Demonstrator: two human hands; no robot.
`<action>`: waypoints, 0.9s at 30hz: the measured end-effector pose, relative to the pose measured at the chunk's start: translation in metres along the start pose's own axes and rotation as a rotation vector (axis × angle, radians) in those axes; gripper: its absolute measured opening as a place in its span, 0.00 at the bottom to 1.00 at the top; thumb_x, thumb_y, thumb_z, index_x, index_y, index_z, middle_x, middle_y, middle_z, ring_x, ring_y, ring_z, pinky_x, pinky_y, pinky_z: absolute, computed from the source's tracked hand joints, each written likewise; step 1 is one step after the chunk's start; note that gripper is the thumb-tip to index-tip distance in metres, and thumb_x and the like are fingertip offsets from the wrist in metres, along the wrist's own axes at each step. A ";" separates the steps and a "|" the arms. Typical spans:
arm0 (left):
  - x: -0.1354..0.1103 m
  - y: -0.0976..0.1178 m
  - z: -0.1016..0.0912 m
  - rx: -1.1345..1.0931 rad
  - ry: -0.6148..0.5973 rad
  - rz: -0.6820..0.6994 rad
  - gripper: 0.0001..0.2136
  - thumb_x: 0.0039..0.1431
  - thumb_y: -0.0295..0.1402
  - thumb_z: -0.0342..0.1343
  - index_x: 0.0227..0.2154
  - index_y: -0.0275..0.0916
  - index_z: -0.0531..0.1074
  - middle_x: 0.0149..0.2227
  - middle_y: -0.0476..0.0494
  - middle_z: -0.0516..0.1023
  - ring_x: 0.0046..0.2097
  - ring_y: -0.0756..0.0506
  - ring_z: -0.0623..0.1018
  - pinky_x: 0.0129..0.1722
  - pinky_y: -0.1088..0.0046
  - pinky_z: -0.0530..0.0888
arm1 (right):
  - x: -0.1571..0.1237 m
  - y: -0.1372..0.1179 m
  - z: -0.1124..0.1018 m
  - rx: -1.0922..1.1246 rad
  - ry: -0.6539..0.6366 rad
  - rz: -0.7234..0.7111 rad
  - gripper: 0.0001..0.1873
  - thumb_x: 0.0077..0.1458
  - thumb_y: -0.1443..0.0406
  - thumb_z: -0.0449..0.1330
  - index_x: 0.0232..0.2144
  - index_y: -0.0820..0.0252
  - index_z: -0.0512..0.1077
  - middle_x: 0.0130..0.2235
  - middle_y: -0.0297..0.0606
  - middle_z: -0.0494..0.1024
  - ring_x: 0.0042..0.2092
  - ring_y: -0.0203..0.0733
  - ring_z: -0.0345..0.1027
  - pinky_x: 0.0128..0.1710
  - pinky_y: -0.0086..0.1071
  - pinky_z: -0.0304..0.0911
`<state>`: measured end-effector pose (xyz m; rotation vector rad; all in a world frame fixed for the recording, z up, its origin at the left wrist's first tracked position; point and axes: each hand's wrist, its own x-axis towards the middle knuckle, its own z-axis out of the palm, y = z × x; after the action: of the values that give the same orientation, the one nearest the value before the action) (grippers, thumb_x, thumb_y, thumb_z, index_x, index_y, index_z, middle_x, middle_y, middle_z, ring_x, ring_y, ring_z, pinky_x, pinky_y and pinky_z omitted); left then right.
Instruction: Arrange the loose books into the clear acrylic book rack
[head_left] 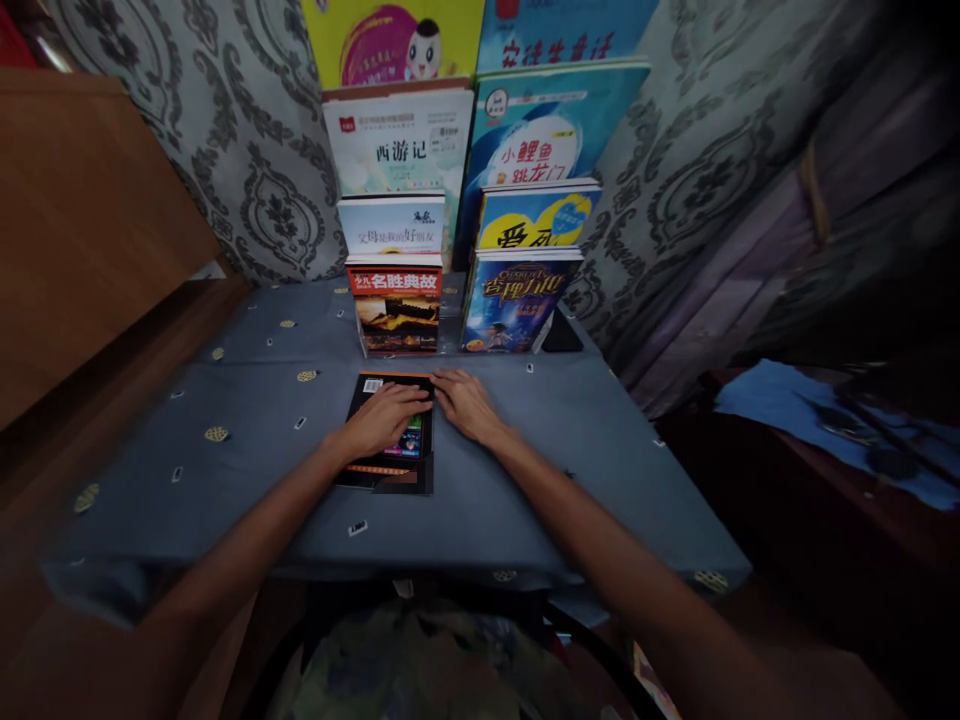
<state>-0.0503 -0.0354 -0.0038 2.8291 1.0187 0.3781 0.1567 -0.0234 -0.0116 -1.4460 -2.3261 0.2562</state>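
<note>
A dark book (390, 470) lies flat on the blue-grey tablecloth (247, 440), back cover up with a barcode at its far left corner. My left hand (386, 418) rests flat on top of it, fingers stretched out. My right hand (465, 400) lies flat beside the book's right edge, fingers reaching toward its far right corner. Neither hand grips anything.
Two rows of books stand stepped against the patterned wall: a red-titled one (395, 308) and a blue fantasy one (514, 300) in front, taller ones (401, 150) behind. A wooden panel (82, 220) stands at left. Dark curtains (825, 200) and blue cloth (780, 400) are at right.
</note>
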 end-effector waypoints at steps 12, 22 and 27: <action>-0.002 0.065 -0.007 0.085 -0.036 -0.232 0.15 0.64 0.40 0.54 0.50 0.38 0.67 0.57 0.34 0.70 0.59 0.35 0.69 0.60 0.44 0.63 | 0.003 0.006 0.006 0.114 0.029 -0.092 0.26 0.60 0.73 0.51 0.61 0.63 0.66 0.60 0.48 0.72 0.61 0.49 0.64 0.59 0.45 0.59; -0.028 0.029 -0.037 -0.003 -0.135 -0.246 0.17 0.61 0.30 0.56 0.52 0.36 0.65 0.61 0.34 0.66 0.62 0.39 0.67 0.61 0.61 0.67 | 0.000 0.000 0.005 0.330 0.090 -0.114 0.20 0.63 0.70 0.52 0.54 0.58 0.73 0.44 0.41 0.82 0.46 0.43 0.72 0.51 0.39 0.64; -0.010 0.049 -0.028 0.300 -0.139 -0.355 0.10 0.66 0.33 0.51 0.45 0.33 0.71 0.48 0.33 0.75 0.53 0.36 0.73 0.52 0.59 0.72 | -0.001 -0.002 0.006 0.351 0.108 -0.085 0.19 0.63 0.69 0.52 0.53 0.56 0.75 0.47 0.41 0.81 0.48 0.45 0.73 0.53 0.41 0.63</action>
<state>-0.0352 -0.0783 0.0301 2.7809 1.6253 -0.0093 0.1534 -0.0250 -0.0163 -1.1573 -2.1202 0.5197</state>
